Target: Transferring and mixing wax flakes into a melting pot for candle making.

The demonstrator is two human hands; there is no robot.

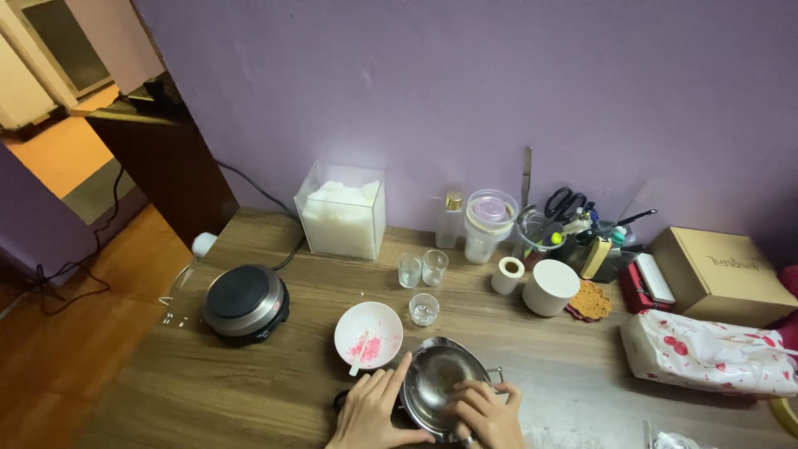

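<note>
A shiny metal pot (436, 378) sits on the wooden table (249, 391) near its front edge. My left hand (372, 409) rests against the pot's left rim, thumb on the edge. My right hand (486, 414) curls over the near right rim, fingers reaching inside. Just left of the pot stands a white bowl (368, 333) holding pink flakes and a small white stick. Three small empty glasses (424, 308) stand behind the bowl and pot.
A small round electric hot plate (246, 301) sits at the left, its cord running to the wall. A clear box of white flakes (342, 209), jars, a white cup (549, 287), a tool holder with scissors, a cardboard box (719, 274) and a patterned pouch (706, 352) fill the back and right.
</note>
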